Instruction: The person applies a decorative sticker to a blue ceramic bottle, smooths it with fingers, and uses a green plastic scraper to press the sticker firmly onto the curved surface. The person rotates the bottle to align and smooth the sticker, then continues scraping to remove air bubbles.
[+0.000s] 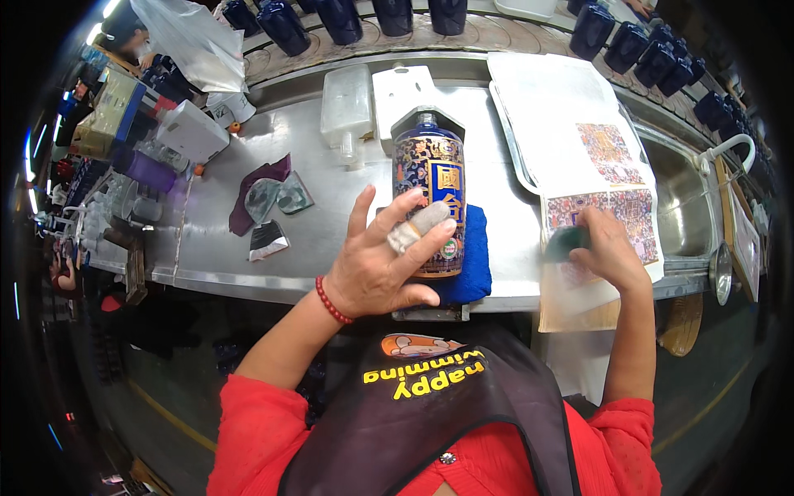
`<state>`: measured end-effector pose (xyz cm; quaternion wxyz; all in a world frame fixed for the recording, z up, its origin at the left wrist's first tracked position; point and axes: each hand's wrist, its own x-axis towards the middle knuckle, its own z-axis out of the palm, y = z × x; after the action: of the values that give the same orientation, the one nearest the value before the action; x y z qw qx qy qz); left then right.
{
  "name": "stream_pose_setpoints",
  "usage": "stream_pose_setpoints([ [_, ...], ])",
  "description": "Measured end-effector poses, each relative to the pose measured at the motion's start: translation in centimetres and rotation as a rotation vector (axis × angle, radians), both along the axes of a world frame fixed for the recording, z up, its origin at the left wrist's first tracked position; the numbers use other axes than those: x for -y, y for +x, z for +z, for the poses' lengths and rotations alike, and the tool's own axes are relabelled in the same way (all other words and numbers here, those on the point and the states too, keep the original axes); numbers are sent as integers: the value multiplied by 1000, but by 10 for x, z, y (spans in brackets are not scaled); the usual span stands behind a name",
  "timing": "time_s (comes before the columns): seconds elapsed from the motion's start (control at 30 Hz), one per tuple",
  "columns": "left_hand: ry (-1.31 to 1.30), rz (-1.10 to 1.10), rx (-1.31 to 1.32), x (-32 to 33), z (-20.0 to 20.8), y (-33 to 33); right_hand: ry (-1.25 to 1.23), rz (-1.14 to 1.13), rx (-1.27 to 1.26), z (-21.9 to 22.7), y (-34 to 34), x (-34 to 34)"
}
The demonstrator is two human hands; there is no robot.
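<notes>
A dark blue bottle (430, 178) with an ornate patterned label lies on a blue cloth (475, 256) on the steel worktable (331, 207). My left hand (382, 260) rests on the bottle's lower part, fingers spread, one finger wrapped in white tape. A red bead bracelet circles that wrist. My right hand (602, 246) presses a dark green sponge-like pad (567, 243) onto a sheet of patterned labels (612, 213) to the right of the bottle.
A white tray (546, 107) holds the label sheets. Several dark blue bottles (645, 50) ride a conveyor at the back. A clear plastic container (346, 103), maroon cloth (256, 186) and small packets lie left. A sink (682, 198) lies at right.
</notes>
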<state>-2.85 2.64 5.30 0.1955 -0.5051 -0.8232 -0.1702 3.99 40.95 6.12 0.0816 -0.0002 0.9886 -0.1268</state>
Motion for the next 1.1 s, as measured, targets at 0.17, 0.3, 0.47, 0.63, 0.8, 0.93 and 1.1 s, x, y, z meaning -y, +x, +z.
stream_pose_setpoints([
  [0.17,63,-4,-16,-3,10,-47,-518,127,13,19,-1,-5],
  [0.3,97,-28,-17,-2,4,-33,-747,221,-103,21,-19,11],
  [0.47,116,40,21,9,-14,22,-785,325,-387,28,-67,87],
  [0.63,249,139,57,17,-32,54,-167,832,-731,51,-57,146],
  [0.8,388,184,126,22,-45,62,-609,628,-331,66,-81,152],
  [0.93,425,213,165,22,-47,60,-176,721,-740,63,-83,156],
  [1.1,449,261,250,19,-48,55,-704,852,-364,53,-64,145],
])
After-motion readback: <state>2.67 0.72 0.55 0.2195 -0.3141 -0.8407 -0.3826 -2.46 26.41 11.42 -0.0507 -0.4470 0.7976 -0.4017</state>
